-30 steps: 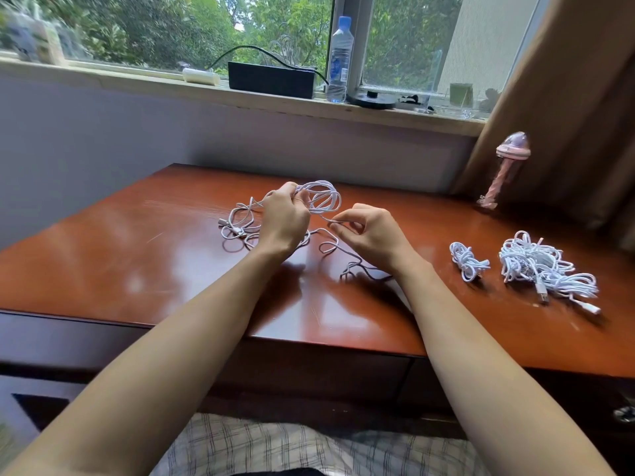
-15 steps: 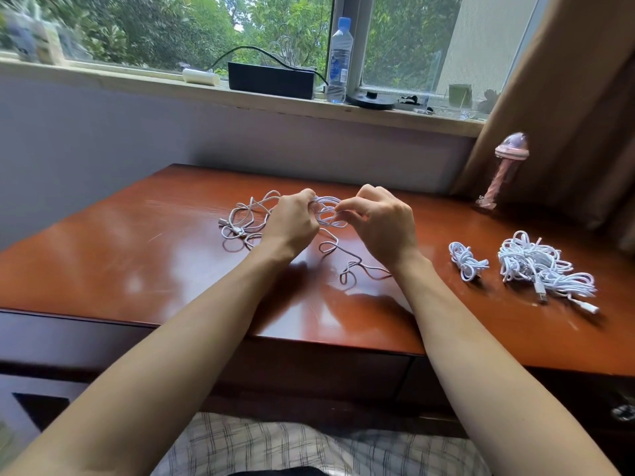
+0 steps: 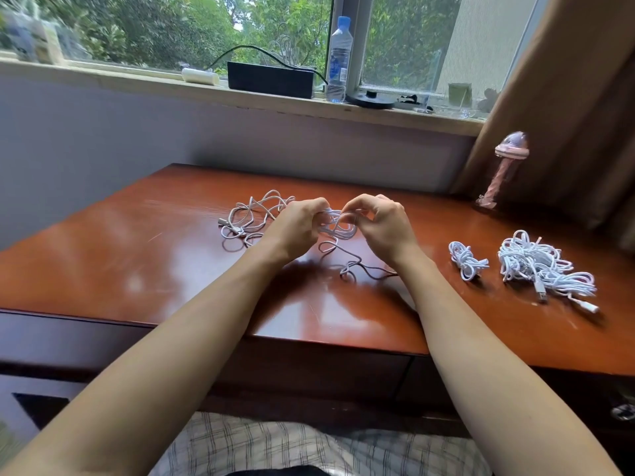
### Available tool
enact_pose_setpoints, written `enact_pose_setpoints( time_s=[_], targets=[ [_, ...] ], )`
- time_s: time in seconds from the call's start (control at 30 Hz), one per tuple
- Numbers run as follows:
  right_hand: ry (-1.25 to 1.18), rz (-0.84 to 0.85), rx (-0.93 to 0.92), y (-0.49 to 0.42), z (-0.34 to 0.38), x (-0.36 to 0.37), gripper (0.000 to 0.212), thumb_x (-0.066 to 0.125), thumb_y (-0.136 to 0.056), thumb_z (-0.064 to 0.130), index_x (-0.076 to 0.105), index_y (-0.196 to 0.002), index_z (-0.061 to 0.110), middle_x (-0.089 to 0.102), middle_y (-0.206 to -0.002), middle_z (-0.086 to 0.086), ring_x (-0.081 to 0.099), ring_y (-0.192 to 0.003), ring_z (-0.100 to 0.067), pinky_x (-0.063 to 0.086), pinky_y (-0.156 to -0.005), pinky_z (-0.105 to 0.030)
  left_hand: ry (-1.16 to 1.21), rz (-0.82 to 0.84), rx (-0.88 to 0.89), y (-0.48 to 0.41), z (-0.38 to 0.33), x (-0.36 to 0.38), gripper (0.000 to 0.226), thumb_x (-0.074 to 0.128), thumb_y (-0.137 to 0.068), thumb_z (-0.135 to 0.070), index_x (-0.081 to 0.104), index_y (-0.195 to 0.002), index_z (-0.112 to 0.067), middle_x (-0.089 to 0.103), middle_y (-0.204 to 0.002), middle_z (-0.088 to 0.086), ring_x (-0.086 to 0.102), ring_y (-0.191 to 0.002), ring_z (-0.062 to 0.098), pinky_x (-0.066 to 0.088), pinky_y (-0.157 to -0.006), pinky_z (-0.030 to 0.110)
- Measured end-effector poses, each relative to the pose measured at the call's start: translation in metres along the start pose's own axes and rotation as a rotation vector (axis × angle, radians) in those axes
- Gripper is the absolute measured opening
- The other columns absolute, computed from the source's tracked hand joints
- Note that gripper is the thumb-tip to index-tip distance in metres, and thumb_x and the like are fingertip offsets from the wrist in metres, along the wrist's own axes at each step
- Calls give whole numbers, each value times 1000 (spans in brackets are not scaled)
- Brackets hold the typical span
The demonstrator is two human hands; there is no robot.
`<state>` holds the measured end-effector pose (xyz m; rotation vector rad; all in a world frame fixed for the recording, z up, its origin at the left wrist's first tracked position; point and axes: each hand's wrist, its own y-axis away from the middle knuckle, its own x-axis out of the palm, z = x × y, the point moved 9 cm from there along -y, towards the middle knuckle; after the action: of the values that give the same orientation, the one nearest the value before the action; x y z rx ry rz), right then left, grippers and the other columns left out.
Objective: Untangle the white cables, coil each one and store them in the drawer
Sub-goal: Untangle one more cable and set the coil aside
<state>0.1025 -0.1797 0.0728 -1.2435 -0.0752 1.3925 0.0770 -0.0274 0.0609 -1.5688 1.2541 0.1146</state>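
Note:
A white cable (image 3: pixel 338 228) is bunched into small loops between my two hands, just above the red-brown desk (image 3: pixel 137 269). My left hand (image 3: pixel 295 225) and my right hand (image 3: pixel 381 225) both pinch these loops, thumbs nearly touching. The cable's loose tail (image 3: pixel 357 266) snakes toward me on the desk. More slack white cable (image 3: pixel 254 218) with its plugs lies to the left of my left hand. A small coiled cable (image 3: pixel 465 259) and a larger tangled white bundle (image 3: pixel 543 269) rest on the right. The drawer front (image 3: pixel 326 372) under the desk edge is closed.
A pink lamp-like object (image 3: pixel 501 170) stands at the desk's far right by a brown curtain (image 3: pixel 567 115). On the windowsill are a black box (image 3: pixel 271 79), a water bottle (image 3: pixel 338 60) and small items. Checked cloth (image 3: pixel 275 448) covers my lap.
My right hand has moved up and left from the tail to meet my left hand at the loops. My left hand has lowered slightly, and the tail has drawn shorter.

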Motion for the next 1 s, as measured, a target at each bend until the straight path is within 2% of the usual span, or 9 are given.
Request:
enact_pose_setpoints(
  time_s=[0.1, 0.3, 0.47, 0.53, 0.6, 0.7, 0.77, 0.9, 1.0],
  targets=[
    [-68, 24, 29, 0, -1, 1, 9, 79, -83, 23, 74, -86, 31, 72, -85, 7, 66, -86, -13, 53, -82, -35, 28, 17, 43, 0, -2, 0, 9, 57, -95, 1, 65, -89, -2, 54, -71, -11, 43, -67, 5, 30, -60, 1],
    [-252, 94, 110, 2, -3, 5, 11, 75, -87, 6, 71, -85, 17, 73, -81, 10, 64, -75, 2, 50, -76, -16, 45, 40, 69, 0, -3, 2, 12, 56, -94, 2, 64, -88, -5, 60, -76, -6, 45, -68, 6, 34, -63, 3],
    [-320, 134, 166, 3, -11, 7, 16, 73, -89, 5, 62, -86, 16, 70, -78, 5, 65, -71, -7, 54, -73, -30, -4, 96, 123, 1, -7, 10, 21, 53, -87, 9, 63, -85, -9, 62, -78, -3, 56, -73, 23, 45, -66, 32],
    [-333, 150, 180, 3, -14, 9, 17, 70, -90, 2, 62, -86, 16, 70, -75, 6, 63, -66, -7, 54, -72, -35, -27, 109, 160, 1, -9, 13, 23, 52, -85, 10, 62, -84, -10, 62, -79, -1, 56, -73, 24, 47, -66, 36],
    [-370, 145, 194, 3, -15, 10, 15, 68, -92, 3, 64, -88, 16, 72, -76, 5, 64, -69, -8, 53, -71, -33, 13, 85, 162, 0, -9, 13, 22, 52, -85, 10, 63, -86, -9, 63, -79, 1, 56, -72, 22, 47, -66, 34],
    [-503, 94, 213, 3, -11, 7, 9, 63, -96, 1, 65, -95, 10, 73, -81, -1, 65, -71, -6, 51, -68, -21, 148, 8, 108, -1, -9, 6, 22, 53, -89, 12, 65, -90, -6, 65, -77, -2, 57, -68, 0, 46, -66, 20],
    [-591, 53, 251, 2, -12, 4, 5, 61, -98, 1, 63, -99, 6, 71, -83, -3, 63, -67, -3, 49, -62, -19, 229, -47, 78, -2, -12, 1, 20, 53, -91, 13, 65, -91, -2, 64, -75, -6, 58, -68, -10, 42, -68, 8],
    [-718, 75, 338, 1, -22, 12, 22, 63, -94, -1, 66, -90, 20, 74, -84, 0, 61, -77, -21, 47, -71, -42, 370, -124, 23, -2, -15, -6, 20, 51, -92, 15, 65, -92, 2, 61, -73, -12, 57, -65, -10, 40, -67, 5],
    [-723, 94, 362, 2, -23, 15, 26, 61, -91, -4, 68, -87, 22, 71, -78, -6, 53, -68, -21, 42, -60, -33, 455, -152, -34, -2, -10, -6, 21, 50, -91, 16, 65, -91, 1, 60, -69, -17, 52, -59, -6, 39, -61, 9]
  ],
)
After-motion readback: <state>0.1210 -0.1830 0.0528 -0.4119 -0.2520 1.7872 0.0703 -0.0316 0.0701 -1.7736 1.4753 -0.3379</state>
